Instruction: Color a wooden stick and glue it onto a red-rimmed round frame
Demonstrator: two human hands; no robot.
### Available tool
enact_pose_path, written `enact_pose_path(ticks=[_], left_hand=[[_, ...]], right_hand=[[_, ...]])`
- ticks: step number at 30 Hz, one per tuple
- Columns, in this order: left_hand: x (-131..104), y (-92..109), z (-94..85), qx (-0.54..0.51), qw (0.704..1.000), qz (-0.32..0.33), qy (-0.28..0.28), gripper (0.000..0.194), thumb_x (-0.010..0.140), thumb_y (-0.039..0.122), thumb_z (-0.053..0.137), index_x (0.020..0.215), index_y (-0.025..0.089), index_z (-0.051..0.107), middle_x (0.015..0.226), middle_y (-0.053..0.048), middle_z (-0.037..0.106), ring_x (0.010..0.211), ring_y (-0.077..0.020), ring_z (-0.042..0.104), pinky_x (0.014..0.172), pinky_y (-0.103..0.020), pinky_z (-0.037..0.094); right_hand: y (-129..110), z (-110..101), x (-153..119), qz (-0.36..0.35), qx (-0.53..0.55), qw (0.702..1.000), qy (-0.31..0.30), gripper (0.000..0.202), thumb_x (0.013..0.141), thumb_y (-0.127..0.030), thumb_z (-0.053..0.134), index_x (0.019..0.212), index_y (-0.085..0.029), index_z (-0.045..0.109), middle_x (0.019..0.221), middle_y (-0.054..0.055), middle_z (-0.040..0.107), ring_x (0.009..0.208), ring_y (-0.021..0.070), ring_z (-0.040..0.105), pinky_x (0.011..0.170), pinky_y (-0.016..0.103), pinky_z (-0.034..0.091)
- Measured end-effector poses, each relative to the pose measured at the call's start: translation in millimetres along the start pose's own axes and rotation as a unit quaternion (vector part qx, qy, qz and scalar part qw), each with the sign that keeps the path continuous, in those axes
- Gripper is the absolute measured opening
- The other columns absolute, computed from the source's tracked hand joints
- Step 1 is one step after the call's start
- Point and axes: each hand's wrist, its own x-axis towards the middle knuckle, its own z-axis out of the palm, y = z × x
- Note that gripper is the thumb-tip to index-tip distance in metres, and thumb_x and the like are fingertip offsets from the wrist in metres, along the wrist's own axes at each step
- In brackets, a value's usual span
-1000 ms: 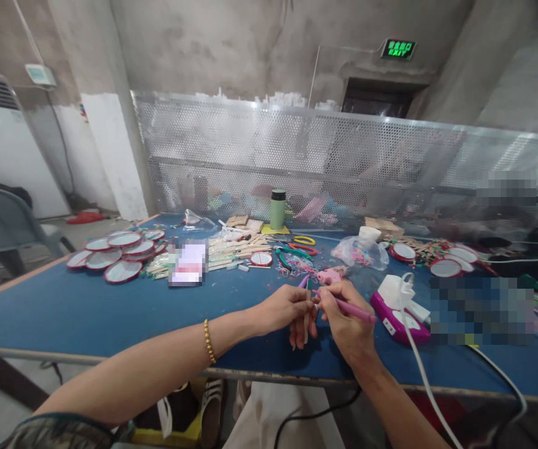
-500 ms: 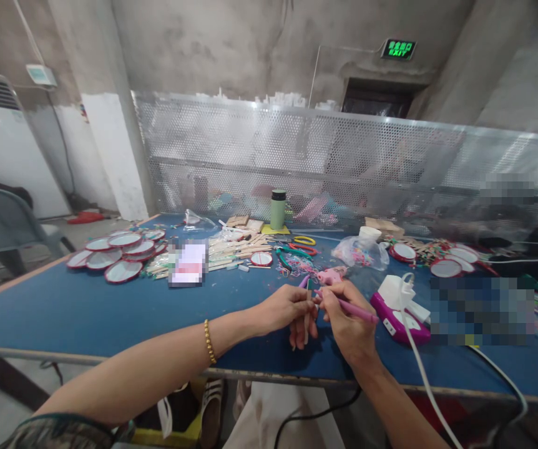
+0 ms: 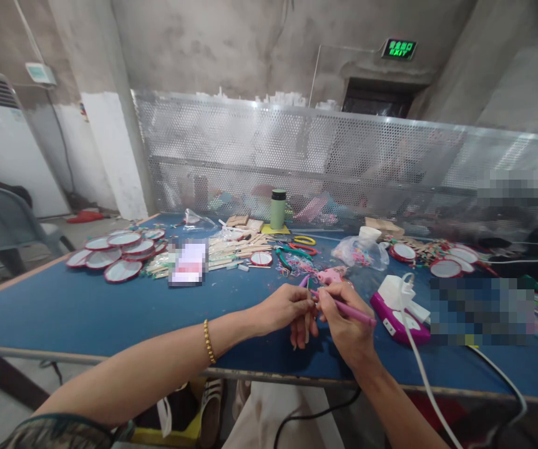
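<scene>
My left hand [image 3: 292,310] is closed around a thin, pale wooden stick [image 3: 307,330], which stands nearly upright between the fingers. A bit of green shows at the stick's upper end. In my right hand [image 3: 351,321] is a pink pen-shaped tool [image 3: 356,313], held like a pencil with its tip against or close to the stick's top; contact is too small to tell. Just beyond both hands lie a small purple piece [image 3: 304,281] and a pink plastic object [image 3: 331,275], beside tangled coloured strands [image 3: 299,264].
Red-rimmed white discs [image 3: 123,270] are piled at left, near a bundle of wooden sticks [image 3: 236,251] and a phone [image 3: 188,265]. Pliers [image 3: 304,240], a green bottle [image 3: 277,210] and a plastic bag [image 3: 362,251] stand farther back. A purple power strip [image 3: 397,321] with white cables sits right.
My right hand and the pink tool have shifted very slightly left and down. My left hand keeps its hold on the stick, almost still.
</scene>
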Motion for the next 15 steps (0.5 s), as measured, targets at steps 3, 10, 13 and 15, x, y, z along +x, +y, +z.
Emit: enact_pose_path(ticks=[3, 10, 13, 15], left_hand=[[0.2, -0.9, -0.2, -0.002, 1.0, 0.0, 0.001, 0.036, 0.088, 0.05, 0.055, 0.082, 0.015, 0.048, 0.058, -0.002, 0.063, 0.037, -0.0104, 0.055, 0.037, -0.018, 0.041], [1.1, -1.6, 0.1, -0.001, 1.0, -0.005, 0.0, 0.033, 0.088, 0.047, 0.055, 0.082, 0.015, 0.049, 0.06, -0.002, 0.064, 0.037, -0.0096, 0.056, 0.037, -0.017, 0.042], [1.4, -1.4, 0.3, -0.004, 1.0, -0.006, 0.0, 0.033, 0.087, 0.047, 0.056, 0.082, 0.015, 0.049, 0.061, -0.002, 0.064, 0.037, -0.0098, 0.056, 0.037, -0.017, 0.041], [1.3, -1.7, 0.0, -0.004, 1.0, -0.006, -0.001, 0.035, 0.086, 0.049, 0.057, 0.081, 0.015, 0.049, 0.061, -0.003, 0.064, 0.037, -0.01, 0.056, 0.037, -0.017, 0.042]], right_hand=[[-0.3, 0.0, 0.1, 0.003, 0.003, 1.0, -0.001, 0.019, 0.087, -0.027, 0.057, 0.071, -0.02, 0.063, 0.057, -0.002, 0.06, 0.051, 0.0123, 0.056, 0.049, 0.024, 0.045], [0.8, 0.6, 0.0, 0.013, 0.011, 1.0, -0.005, 0.018, 0.087, -0.028, 0.058, 0.072, -0.02, 0.063, 0.057, -0.002, 0.06, 0.053, 0.0132, 0.058, 0.05, 0.025, 0.046], [1.0, 0.8, 0.2, 0.017, 0.007, 1.0, -0.006, 0.018, 0.086, -0.028, 0.057, 0.071, -0.02, 0.063, 0.057, -0.002, 0.06, 0.053, 0.0135, 0.058, 0.05, 0.025, 0.046], [0.8, 0.7, 0.1, 0.013, 0.003, 1.0, -0.002, 0.019, 0.087, -0.028, 0.057, 0.071, -0.02, 0.063, 0.056, -0.002, 0.06, 0.05, 0.0128, 0.056, 0.049, 0.025, 0.046]])
